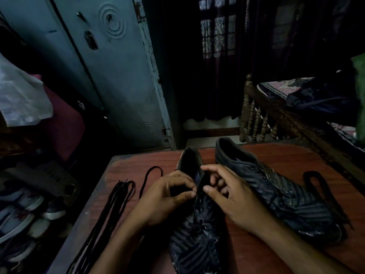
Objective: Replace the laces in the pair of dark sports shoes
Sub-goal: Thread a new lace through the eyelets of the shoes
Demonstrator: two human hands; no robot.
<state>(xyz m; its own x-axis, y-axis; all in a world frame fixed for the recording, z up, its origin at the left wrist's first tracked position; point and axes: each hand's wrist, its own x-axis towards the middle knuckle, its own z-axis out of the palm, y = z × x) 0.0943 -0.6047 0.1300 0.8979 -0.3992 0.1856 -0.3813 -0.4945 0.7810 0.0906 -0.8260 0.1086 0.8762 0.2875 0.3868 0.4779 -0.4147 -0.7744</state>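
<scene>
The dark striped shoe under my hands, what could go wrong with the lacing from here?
1. The room is dim and the dark striped shoe is black like its lace, so an eyelet could be skipped.
2. The bundle of loose black laces lies near the red-brown table's edge and might slide off.

- Near shoe (197, 224) at the table's (286, 161) near-edge middle
- Second shoe (276, 186) to its right
- Lace bundle (110, 212) along the left edge
- Another lace (324, 192) at the right edge

A home bedroom (dim): bed (296, 107), steel wardrobe (110, 72).
</scene>
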